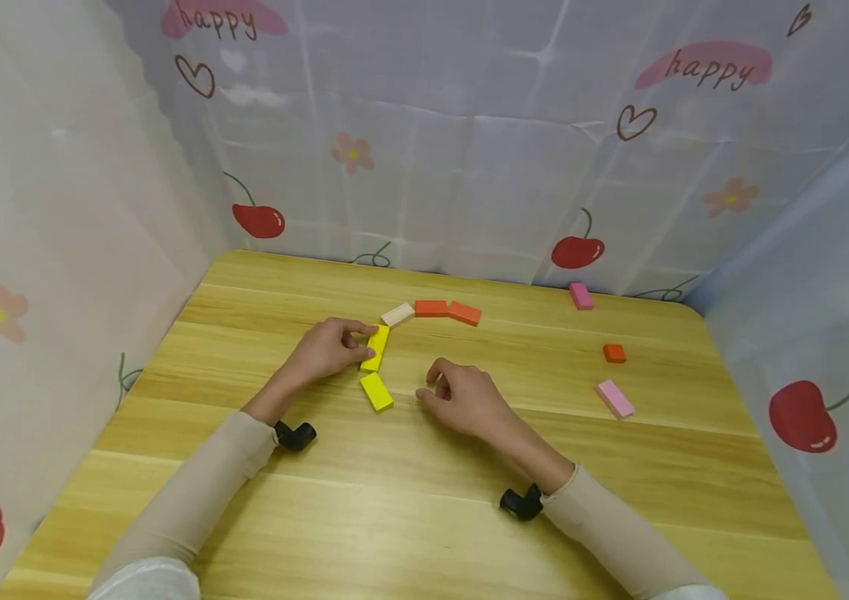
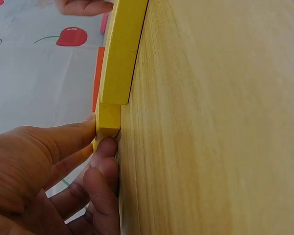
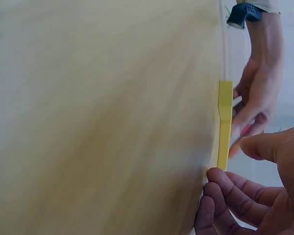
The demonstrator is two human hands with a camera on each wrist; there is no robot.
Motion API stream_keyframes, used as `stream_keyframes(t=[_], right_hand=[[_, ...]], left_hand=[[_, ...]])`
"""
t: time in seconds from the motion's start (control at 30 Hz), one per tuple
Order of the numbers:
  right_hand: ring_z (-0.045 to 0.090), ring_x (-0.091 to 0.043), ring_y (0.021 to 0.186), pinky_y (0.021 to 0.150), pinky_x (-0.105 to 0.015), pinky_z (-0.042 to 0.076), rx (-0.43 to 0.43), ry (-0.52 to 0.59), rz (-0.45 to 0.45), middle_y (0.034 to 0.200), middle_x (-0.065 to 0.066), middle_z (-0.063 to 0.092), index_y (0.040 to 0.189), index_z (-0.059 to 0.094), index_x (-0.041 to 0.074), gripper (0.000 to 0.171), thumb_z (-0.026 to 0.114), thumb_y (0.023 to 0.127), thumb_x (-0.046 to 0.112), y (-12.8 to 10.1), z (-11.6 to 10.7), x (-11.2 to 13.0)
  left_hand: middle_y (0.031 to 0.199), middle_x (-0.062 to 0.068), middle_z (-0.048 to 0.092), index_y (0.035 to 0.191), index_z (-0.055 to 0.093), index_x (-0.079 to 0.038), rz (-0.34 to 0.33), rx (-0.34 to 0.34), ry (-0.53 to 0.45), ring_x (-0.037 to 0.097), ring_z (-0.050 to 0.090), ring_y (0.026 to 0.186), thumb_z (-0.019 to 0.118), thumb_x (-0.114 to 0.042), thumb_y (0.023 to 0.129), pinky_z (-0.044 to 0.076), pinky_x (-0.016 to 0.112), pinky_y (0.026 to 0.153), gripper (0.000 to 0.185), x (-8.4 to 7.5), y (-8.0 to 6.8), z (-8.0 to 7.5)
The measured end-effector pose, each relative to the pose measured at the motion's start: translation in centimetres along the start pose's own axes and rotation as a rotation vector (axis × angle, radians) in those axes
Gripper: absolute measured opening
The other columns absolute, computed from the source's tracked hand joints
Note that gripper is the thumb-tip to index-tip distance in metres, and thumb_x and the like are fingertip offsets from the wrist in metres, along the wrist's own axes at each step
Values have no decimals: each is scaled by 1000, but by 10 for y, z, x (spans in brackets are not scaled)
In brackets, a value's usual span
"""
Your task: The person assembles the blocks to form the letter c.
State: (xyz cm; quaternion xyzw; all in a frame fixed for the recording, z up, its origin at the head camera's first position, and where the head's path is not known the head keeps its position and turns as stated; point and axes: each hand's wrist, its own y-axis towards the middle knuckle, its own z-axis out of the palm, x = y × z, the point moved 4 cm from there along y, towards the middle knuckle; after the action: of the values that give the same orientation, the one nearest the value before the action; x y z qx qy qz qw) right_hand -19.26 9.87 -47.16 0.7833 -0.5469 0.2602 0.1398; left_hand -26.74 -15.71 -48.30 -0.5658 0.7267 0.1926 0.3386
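Note:
My left hand (image 1: 325, 348) pinches a yellow block (image 1: 375, 348) between thumb and fingers, and the block lies on the table. Close to its lower end is a second yellow block (image 1: 377, 392), lying at an angle; in the left wrist view this yellow block (image 2: 121, 58) is nearest the camera. A pale wooden block (image 1: 397, 314) and two orange-red blocks (image 1: 431, 308) continue the curved row from the top of the held block. My right hand (image 1: 469, 400) is to the right of the row, its fingers loosely bent with nothing between thumb and fingertips (image 3: 218, 175).
Off to the right lie a dark pink block (image 1: 581, 296), a short orange block (image 1: 614, 353) and a light pink block (image 1: 615, 399). The wooden table (image 1: 394, 517) is bordered at its back and sides by a printed curtain (image 1: 454, 183).

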Motion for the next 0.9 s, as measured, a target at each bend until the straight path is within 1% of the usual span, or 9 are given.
stream_keyframes(t=[0.23,0.47,0.67,0.77,0.9], right_hand=[[61,-9,70,71,-31,51,-52,37,47,83,4,70,112,70,13,30,78,98,38,-24,-24,-41],[64,-14,79,74,-33,51,-106,69,117,90,-1,72,114,71,12,33,81,96,38,-41,-50,-76],[68,-17,90,77,-32,52,-145,44,217,100,-3,75,118,71,14,37,79,97,43,-60,-69,-107],[69,-19,92,78,-32,52,-175,33,234,102,-4,76,118,71,13,38,78,98,44,-72,-79,-121],[69,-24,96,81,-34,52,-240,8,233,106,-8,77,118,73,12,38,78,98,44,-89,-93,-137]], left_hand=[[97,5,73,141,74,-21,7,8,3,21,60,80,81,-31,98,46,30,66,44,-1,1,3],[99,6,72,141,73,-23,-12,6,0,21,60,80,81,-30,98,46,30,65,45,0,0,-2],[99,5,73,141,74,-23,-8,4,-4,22,60,81,82,-30,98,46,29,65,45,1,1,-2],[99,5,73,141,74,-22,-7,7,-8,22,60,82,82,-30,97,46,29,65,45,2,1,-1],[100,5,73,141,74,-22,1,11,-7,21,61,82,82,-30,98,47,30,65,44,2,1,-1]])
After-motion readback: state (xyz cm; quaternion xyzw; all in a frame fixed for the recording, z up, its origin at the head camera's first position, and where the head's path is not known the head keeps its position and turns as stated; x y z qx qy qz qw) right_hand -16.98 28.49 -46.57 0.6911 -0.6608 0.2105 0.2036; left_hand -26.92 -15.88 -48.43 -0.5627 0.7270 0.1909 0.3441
